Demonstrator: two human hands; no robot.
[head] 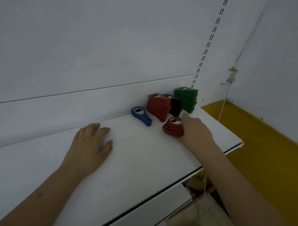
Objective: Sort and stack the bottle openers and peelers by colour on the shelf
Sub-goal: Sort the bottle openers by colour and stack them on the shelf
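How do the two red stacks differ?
The back red stack is taller and stands free by the wall next to the black stack. The front red stack is shorter, sits nearer the shelf edge, and the right hand holds it. Both are the same red and fan out slightly.

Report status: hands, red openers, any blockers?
Left hand flat on shelf, empty. Right hand grips small red stack beside tall red stack. Lone blue opener lies clear; nothing blocking.
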